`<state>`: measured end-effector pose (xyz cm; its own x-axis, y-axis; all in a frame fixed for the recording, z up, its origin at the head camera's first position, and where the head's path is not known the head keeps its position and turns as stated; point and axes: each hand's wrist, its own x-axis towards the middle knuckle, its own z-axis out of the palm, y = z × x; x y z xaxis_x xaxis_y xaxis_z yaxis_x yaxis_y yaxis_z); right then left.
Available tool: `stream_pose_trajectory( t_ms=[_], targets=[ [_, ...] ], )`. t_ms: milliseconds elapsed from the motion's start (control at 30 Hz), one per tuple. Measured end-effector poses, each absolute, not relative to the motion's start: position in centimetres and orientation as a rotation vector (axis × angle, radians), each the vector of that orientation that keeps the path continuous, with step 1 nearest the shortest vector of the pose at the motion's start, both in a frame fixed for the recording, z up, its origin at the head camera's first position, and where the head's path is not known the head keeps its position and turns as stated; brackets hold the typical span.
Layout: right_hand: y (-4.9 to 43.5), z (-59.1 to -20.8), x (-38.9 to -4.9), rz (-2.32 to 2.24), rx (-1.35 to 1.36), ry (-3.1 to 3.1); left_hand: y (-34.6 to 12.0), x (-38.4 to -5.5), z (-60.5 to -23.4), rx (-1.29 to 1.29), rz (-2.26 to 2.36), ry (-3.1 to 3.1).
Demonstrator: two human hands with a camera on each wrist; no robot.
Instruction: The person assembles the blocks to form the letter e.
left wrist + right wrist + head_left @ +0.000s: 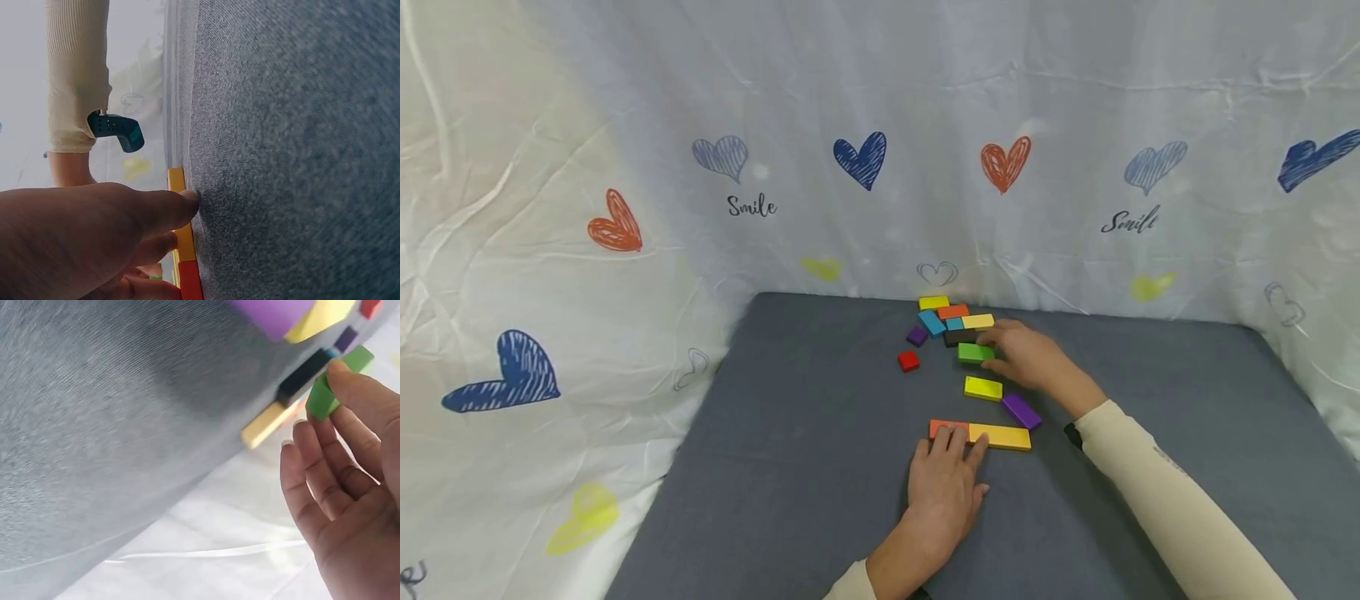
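My right hand pinches a green block between thumb and fingers; the right wrist view shows this green block raised and tilted, its other fingers loosely spread. Just behind it lies a black block. Nearer the front, my left hand rests its fingertips on a row of two blocks set end to end, an orange-red block and a longer amber block. In the left wrist view, the thumb lies beside the amber block. A yellow block and a purple block lie between the hands.
Behind the black block sit a pale yellow block, a small blue block, a longer blue block, an orange block and a yellow block. A dark purple cube and red cube lie left. A curtain hangs behind.
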<state>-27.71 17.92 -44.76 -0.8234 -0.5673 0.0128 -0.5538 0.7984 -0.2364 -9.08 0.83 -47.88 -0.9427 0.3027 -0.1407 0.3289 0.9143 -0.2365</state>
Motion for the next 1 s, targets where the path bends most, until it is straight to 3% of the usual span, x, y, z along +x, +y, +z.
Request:
stream_pose_trajectory(
  t_ms=[433, 1000],
  targets=[
    [14.5, -44.5, -25.6, -0.423, -1.056, 2.888, 0.7, -9.1, -47.8, 0.494, -0.386, 2.949],
    [13.8, -46.7, -25.2, -0.355, -1.116, 2.837, 0.8, -9.3, -47.8, 0.494, -0.36, 2.93]
  ],
)
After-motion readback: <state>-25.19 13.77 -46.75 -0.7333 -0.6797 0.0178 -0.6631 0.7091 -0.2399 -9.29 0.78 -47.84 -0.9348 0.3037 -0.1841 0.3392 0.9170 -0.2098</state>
